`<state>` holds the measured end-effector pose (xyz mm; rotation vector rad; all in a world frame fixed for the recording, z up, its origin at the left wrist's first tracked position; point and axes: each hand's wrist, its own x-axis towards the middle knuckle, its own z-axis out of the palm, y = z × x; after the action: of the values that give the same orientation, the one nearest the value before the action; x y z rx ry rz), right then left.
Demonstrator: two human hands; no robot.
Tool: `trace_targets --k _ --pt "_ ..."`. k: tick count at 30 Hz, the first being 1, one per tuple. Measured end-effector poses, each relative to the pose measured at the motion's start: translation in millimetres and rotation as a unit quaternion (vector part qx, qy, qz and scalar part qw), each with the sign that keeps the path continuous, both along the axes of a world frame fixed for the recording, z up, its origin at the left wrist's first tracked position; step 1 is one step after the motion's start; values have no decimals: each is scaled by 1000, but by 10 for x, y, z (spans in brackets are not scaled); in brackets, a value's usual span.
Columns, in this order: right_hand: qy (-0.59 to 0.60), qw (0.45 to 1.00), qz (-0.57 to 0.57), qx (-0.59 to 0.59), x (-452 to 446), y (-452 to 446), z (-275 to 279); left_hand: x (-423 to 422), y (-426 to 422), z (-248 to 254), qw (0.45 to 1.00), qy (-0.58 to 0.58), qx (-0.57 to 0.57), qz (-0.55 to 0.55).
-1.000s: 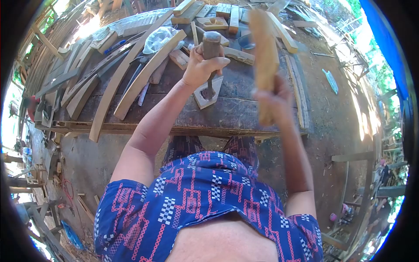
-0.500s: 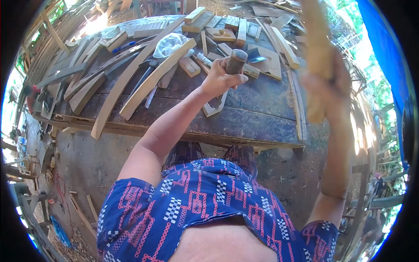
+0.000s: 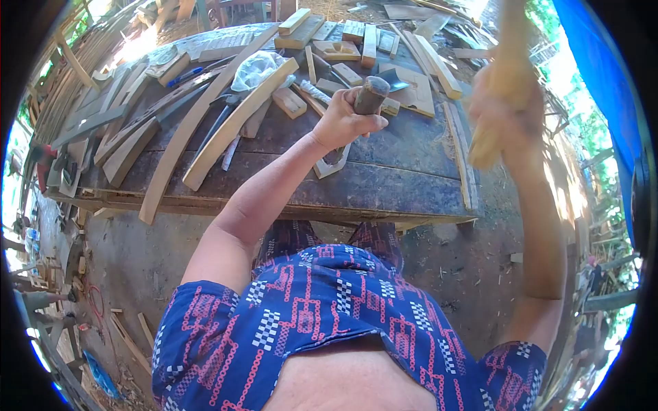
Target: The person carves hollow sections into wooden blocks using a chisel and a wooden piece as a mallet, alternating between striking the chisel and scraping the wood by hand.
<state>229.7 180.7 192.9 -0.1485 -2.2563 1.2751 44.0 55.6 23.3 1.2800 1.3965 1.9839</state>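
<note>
A clear bag (image 3: 251, 72) sits crumpled on the table (image 3: 404, 179), against a curved slat (image 3: 240, 123); its contents cannot be made out. Farther back, a hollowed block (image 3: 336, 51) lies among offcuts, the inside of its hollow too small to read. The left hand (image 3: 340, 125) is closed around the chisel (image 3: 371, 96), hiding part of the shaft and much of the pale block (image 3: 325, 169) below, which lies near the table's front edge. The right hand (image 3: 506, 104), blurred, grips a wooden mallet (image 3: 514, 44) raised beyond the table's right side, its top cut off by the frame. Bare tabletop stretches between pale block and right-hand strip (image 3: 460, 154).
</note>
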Motion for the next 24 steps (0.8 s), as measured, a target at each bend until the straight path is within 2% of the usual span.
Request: trace_targets --k 1,2,3,4,7,9,11,12,13,14,18,20,23,24 --pt "1 1000 -2 0 -9 29 -69 -1 9 6 1000 12 -4 -1" --pt "-128 984 31 120 -24 66 -145 0 13 12 1000 13 -3 -3" --pt "-255 937 62 230 -26 74 -192 8 4 4 1000 12 -5 -1" --pt "-255 938 57 229 -28 88 -158 0 16 11 1000 13 -5 -1" --pt "-38 989 35 139 -36 76 40 -40 3 10 1000 -4 8 1" --pt "14 1000 -7 14 0 192 151 -58 12 -22 1000 -12 1 2" --pt "20 999 34 -25 6 -33 20 -66 25 -5 1000 -5 -1 -10" --pt "-120 980 -1 158 -7 -86 -94 -68 37 -11 1000 0 -1 -13" --pt "-254 907 -36 333 -22 -90 -239 -64 32 2 1000 0 -3 -12" --pt "-212 957 31 193 -27 68 -494 -50 15 13 1000 4 -12 -1" --pt "-160 973 5 168 -114 231 -598 -83 -8 -38 1000 12 12 20" --pt "-81 996 -41 -10 -181 269 -922 -61 -64 -44 999 0 13 37" --pt "-131 991 -35 -20 -272 258 -1509 -105 -130 -43 997 13 17 77" --pt "-190 981 -27 -2 -310 292 -1810 -112 -156 -50 996 -8 31 85"
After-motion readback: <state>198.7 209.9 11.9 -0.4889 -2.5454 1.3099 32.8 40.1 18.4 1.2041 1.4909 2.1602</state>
